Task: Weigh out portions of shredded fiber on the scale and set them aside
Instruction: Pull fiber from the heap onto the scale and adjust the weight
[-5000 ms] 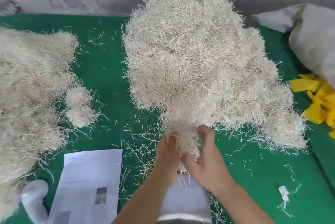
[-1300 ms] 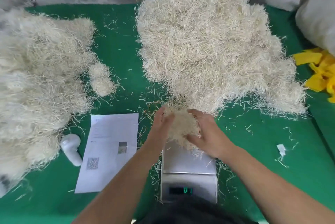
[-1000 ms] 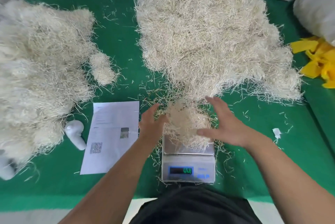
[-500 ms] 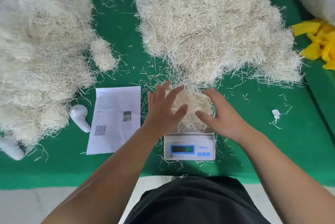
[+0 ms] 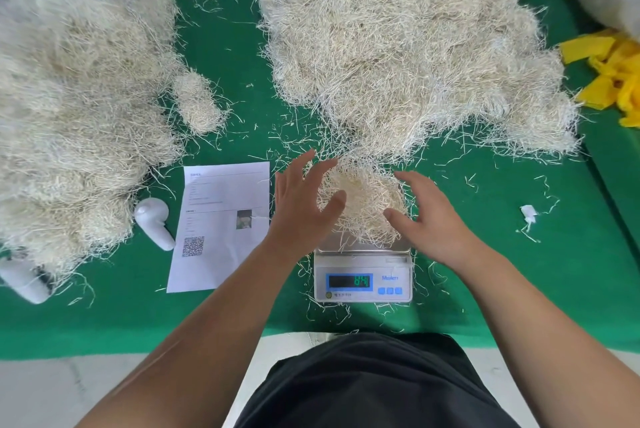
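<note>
A green felt-like table cover (image 5: 485, 254) spans the whole work surface. The biggest thing on it is the main pile of shredded fiber (image 5: 398, 47), pale straw-coloured, made of thin stiff strands that stick out in every direction, reaching from the far edge down to just behind the scale. A second broad heap of the same fiber (image 5: 69, 98) fills the left side, with a small separate tuft (image 5: 197, 102) lying just beside its right edge. A printed paper sheet (image 5: 221, 223) lies flat between that heap and the scale; it carries lines of text too small to read, a small photo and a QR code. The scale (image 5: 362, 275) is white with a metal pan, a blue-framed display showing green digits that look like 84, and a blue brand word that reads roughly "Meilen". On its pan sits the portion of fiber (image 5: 363, 199), a loose round nest of the same strands, touching the tip of the main pile behind it. The left hand (image 5: 301, 199) and right hand (image 5: 429, 216) flank this portion with fingers spread and straight, grasping nothing. Yellow strips (image 5: 609, 71) lie at the right edge. A white plastic object (image 5: 154, 223) rests left of the sheet.
</note>
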Demonstrator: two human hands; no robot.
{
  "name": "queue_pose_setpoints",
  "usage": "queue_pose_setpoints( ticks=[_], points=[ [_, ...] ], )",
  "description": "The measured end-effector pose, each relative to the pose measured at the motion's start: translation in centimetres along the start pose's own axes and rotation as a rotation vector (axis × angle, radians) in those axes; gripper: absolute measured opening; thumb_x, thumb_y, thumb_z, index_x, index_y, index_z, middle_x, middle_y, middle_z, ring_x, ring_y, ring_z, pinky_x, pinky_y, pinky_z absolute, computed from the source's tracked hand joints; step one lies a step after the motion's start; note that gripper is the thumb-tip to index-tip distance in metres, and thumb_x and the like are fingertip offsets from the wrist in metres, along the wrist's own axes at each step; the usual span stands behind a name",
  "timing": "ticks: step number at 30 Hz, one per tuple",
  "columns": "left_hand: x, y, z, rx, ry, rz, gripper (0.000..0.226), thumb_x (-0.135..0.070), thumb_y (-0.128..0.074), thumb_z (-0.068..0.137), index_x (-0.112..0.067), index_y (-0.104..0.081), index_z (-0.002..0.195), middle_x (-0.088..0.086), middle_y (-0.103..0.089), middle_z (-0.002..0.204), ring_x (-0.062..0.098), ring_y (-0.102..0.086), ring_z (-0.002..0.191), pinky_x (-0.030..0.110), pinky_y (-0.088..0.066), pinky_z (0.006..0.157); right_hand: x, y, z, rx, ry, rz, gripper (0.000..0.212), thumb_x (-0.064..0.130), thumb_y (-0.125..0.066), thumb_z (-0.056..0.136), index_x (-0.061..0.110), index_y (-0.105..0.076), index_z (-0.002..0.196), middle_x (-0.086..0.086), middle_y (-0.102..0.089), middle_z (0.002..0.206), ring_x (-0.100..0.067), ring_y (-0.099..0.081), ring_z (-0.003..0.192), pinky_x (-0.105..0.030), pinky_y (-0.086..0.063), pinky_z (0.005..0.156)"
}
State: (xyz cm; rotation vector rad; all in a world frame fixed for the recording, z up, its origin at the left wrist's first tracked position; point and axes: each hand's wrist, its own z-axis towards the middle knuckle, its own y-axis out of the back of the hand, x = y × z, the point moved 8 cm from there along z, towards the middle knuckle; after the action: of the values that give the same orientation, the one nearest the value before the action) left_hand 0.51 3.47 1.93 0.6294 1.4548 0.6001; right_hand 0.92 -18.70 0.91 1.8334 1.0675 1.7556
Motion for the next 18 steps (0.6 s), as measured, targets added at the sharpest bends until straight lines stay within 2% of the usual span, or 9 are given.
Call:
queue_pose_setpoints(
  ticks=[8, 13, 15, 17, 18],
  points=[
    [0.3, -1.1, 0.8, 0.032, 0.038, -0.059, 0.053, -0.049, -0.054, 0.095, -0.043, -0.041, 0.146, -0.013, -0.019, 0.161, 0.019, -0.016, 0.153, 0.055, -0.022, 0.123, -1.0, -0.3, 1.0, 0.017, -0.041, 0.019, 0.065, 0.037, -0.067, 0.097, 0.026, -0.037, 0.154, 0.002, -0.039, 0.159, -0.019, -0.036, 0.145, -0.046, -0.031, 0.120],
    [0.2, -1.7, 2.2, 0.013, 0.071, -0.109, 0.050, -0.039, -0.059, 0.097, -0.045, -0.042, 0.144, -0.015, -0.021, 0.160, 0.016, -0.018, 0.152, 0.045, -0.019, 0.119, -2.2, 1.9, 4.5, -0.065, -0.081, 0.063, 0.055, 0.025, -0.067, 0.098, 0.020, -0.048, 0.150, -0.005, -0.045, 0.152, -0.019, -0.037, 0.144, -0.037, -0.026, 0.122],
    [-0.1, -2.0, 3.0, 0.012, 0.081, -0.114, 0.050, -0.037, -0.058, 0.098, -0.044, -0.042, 0.145, -0.015, -0.024, 0.158, 0.013, -0.019, 0.150, 0.040, -0.017, 0.117, -2.7, 2.6, 6.7, -0.065, -0.101, 0.077, 0.049, 0.023, -0.064, 0.099, 0.023, -0.051, 0.147, -0.007, -0.045, 0.152, -0.018, -0.036, 0.144, -0.033, -0.024, 0.121],
    [-0.5, -2.0, 3.8, -0.003, 0.078, -0.132, 0.048, -0.033, -0.058, 0.098, -0.041, -0.044, 0.143, -0.014, -0.030, 0.152, 0.010, -0.024, 0.145, 0.038, -0.020, 0.118, -3.2, 2.8, 9.4, -0.029, -0.151, 0.109, 0.045, 0.027, -0.061, 0.100, 0.031, -0.054, 0.144, -0.009, -0.040, 0.155, -0.020, -0.042, 0.138, -0.036, -0.031, 0.116],
    [-0.8, -2.0, 4.4, -0.012, 0.075, -0.142, 0.046, -0.031, -0.058, 0.098, -0.039, -0.046, 0.142, -0.014, -0.034, 0.147, 0.008, -0.028, 0.142, 0.038, -0.023, 0.118, -3.6, 2.8, 10.8, -0.019, -0.210, 0.184, 0.042, 0.029, -0.060, 0.100, 0.035, -0.056, 0.141, -0.009, -0.040, 0.157, -0.020, -0.050, 0.127, -0.038, -0.038, 0.108]
  ],
)
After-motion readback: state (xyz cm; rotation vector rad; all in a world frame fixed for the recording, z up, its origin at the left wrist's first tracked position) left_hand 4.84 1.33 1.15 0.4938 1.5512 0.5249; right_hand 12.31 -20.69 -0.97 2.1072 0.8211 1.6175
